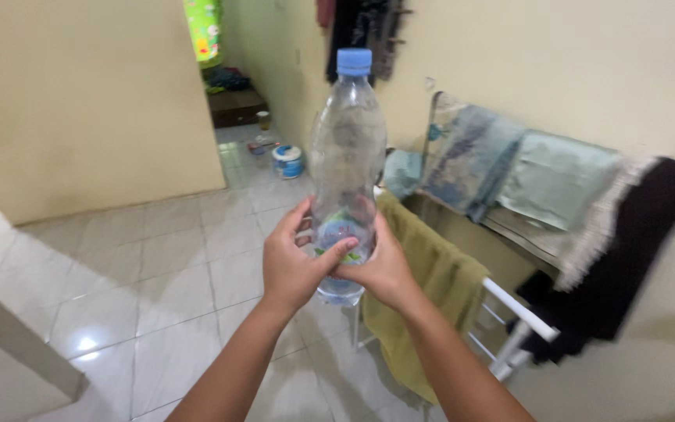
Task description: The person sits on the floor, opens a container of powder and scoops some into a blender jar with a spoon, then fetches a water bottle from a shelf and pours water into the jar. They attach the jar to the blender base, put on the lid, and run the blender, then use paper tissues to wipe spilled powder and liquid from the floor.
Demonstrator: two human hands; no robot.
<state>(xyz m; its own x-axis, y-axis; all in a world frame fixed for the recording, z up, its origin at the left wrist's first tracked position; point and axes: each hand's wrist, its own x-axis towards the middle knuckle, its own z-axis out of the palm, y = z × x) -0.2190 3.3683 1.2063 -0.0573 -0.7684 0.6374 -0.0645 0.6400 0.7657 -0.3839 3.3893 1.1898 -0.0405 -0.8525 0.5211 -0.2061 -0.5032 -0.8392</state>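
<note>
— Both hands first: what do they grip?
— Left hand [294,262] and right hand [380,270] wrap closed fingers around the lower part of a clear plastic bottle [347,168], blue cap [354,61] on, held upright.
— Around the bottle?
— Right of it a white drying rack [519,316] carries an olive towel [431,289]; below, white floor tiles [150,289].

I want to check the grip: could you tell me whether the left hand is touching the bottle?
Touching. The head view shows the left hand wrapped around the lower part of the bottle, its thumb pressed across the front.
</note>
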